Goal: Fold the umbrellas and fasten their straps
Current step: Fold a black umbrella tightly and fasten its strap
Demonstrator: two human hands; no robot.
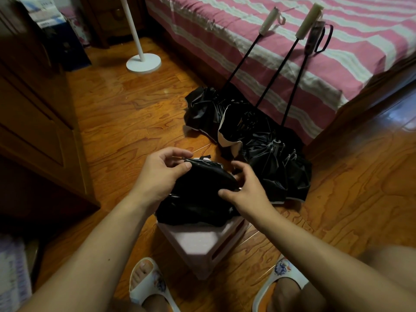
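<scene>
Gripping a black folded umbrella (198,190) over a pale stool (202,242), the left hand (157,176) pinches the canopy's upper edge near its strap (203,157) while the right hand (247,188) curls round the other end. No writing is legible. Three more umbrellas (247,131) — shafts extended, black canopies slumped on the wooden floor (135,109) — lean against a pink-striped bed (270,41), two with cream handles.

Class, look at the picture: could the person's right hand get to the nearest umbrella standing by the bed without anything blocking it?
Probably yes: the right hand sits just beside the nearest umbrella's canopy, with nothing between them, though it would first have to let go of the black umbrella.
</scene>
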